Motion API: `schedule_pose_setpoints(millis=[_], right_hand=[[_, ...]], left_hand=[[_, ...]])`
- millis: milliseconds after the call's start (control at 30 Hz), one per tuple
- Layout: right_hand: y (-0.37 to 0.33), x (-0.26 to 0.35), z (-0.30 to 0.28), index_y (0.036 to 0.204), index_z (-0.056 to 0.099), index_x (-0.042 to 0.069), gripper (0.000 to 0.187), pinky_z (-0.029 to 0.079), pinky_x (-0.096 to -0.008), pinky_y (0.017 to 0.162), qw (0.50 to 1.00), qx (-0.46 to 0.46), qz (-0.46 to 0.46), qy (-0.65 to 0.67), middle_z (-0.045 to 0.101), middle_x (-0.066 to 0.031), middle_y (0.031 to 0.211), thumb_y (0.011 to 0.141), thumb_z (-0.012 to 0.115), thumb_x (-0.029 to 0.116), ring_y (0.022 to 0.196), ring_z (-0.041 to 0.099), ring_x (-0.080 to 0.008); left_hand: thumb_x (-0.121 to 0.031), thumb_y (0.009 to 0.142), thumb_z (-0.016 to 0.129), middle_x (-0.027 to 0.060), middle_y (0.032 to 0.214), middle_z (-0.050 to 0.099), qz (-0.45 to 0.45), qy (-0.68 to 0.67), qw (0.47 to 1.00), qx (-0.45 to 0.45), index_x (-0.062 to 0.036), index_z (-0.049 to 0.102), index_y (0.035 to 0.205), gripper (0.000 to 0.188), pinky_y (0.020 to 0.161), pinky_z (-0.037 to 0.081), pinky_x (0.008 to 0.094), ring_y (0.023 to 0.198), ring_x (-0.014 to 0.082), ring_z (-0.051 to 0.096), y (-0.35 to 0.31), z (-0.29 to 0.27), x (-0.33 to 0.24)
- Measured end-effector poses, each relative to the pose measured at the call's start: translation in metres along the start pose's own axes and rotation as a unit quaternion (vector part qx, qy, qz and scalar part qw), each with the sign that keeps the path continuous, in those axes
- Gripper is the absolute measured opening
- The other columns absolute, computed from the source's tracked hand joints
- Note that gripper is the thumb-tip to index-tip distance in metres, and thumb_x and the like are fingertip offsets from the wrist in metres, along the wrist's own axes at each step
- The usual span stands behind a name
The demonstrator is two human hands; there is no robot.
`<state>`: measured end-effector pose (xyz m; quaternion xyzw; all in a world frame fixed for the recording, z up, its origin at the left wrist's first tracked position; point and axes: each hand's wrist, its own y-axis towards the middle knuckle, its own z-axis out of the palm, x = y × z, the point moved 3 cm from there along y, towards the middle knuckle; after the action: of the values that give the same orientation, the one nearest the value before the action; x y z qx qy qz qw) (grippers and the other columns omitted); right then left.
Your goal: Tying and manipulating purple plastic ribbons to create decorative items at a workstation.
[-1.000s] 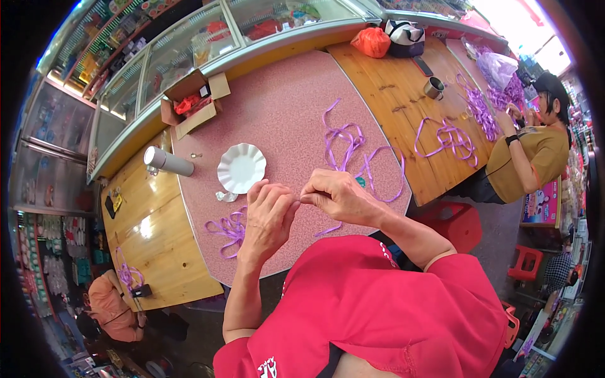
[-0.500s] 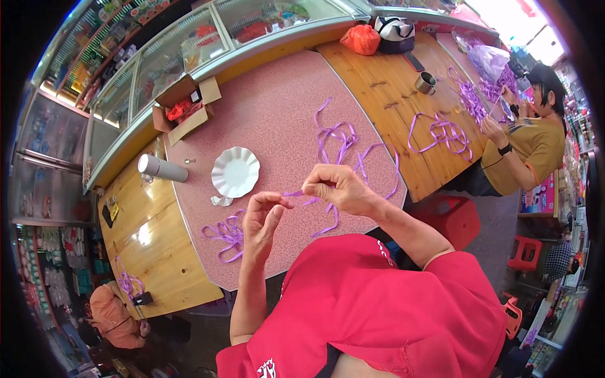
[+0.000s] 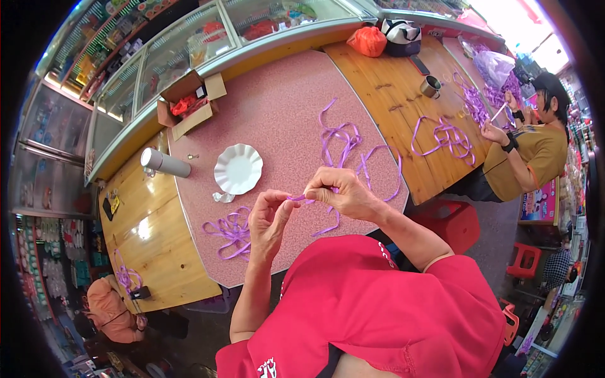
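As the left hand closes, a short purple ribbon is pinched from both sides

While a co-worker in orange bends at the end of the left wooden counter, the pink counter carries the things nearest the person's hands. Near its left edge is a grey flask; next come a white plate with a wavy rim and a loose purple heap of ribbon, just beside the left hand.

That hand is raised over the counter, its grip apparently pinching one side of the ribbon between thumb and forefinger. Half a second ago the thumb stood away from the fingertips; now they draw together on the purple length, which I judge gives control from two points rather than one.

The ribbon spans the small gap to the right hand, whose grip is closed on it. Whether it joins the strands below cannot be told.

Farther right, purple strands spread on the pink surface. The right wooden counter bears purple loops and a steel mug; beyond, a co-worker in mustard holds something thin and white.
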<state>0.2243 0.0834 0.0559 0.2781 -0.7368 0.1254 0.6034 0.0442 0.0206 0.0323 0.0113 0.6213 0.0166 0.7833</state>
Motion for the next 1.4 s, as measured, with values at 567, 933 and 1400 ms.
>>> schedule_pose_setpoints(millis=[567, 933, 1400], right_hand=[[0.011, 0.002, -0.051, 0.101, 0.064, 0.005, 0.016, 0.044, -0.0261, 0.063, 0.888, -0.098, 0.019, 0.449, 0.058, -0.0011, 0.075, 0.1, 0.053, 0.017, 0.062, 0.047, -0.0078], [-0.02, -0.12, -0.154, 0.101, 0.066, 0.004, 0.015, 0.049, -0.0269, 0.062, 0.816, -0.335, 0.04, 0.469, 0.06, -0.0005, 0.079, 0.097, 0.06, 0.017, 0.062, 0.051, -0.0075], [-0.006, -0.126, -0.033, 0.114, 0.065, 0.001, 0.029, 0.046, -0.0411, 0.095, 0.964, -0.024, -0.019, -0.264, 0.066, -0.019, 0.11, 0.091, 0.06, 0.019, 0.111, 0.059, -0.0307]], left_hand=[[-0.025, 0.098, 0.059, 0.0052, 0.106, 0.059, -0.093, -0.005, 0.968, 0.234, -0.0023, 0.052, 0.126, 0.037, 0.087, 0.044, 0.0282, 0.098, 0.0124, 0.055, 0.018, 0.01, 0.05], [-0.02, 0.093, 0.065, 0.0002, 0.079, 0.063, -0.274, 0.075, 0.94, 0.187, -0.0033, 0.065, 0.093, 0.017, 0.069, 0.046, 0.0243, 0.075, 0.0089, 0.058, -0.031, -0.092, 0.057], [-0.019, 0.094, 0.065, -0.0006, 0.075, 0.06, -0.272, 0.181, 0.937, 0.122, -0.0028, 0.063, 0.089, 0.017, 0.062, 0.046, 0.0239, 0.068, 0.0083, 0.057, -0.013, -0.086, 0.058]])
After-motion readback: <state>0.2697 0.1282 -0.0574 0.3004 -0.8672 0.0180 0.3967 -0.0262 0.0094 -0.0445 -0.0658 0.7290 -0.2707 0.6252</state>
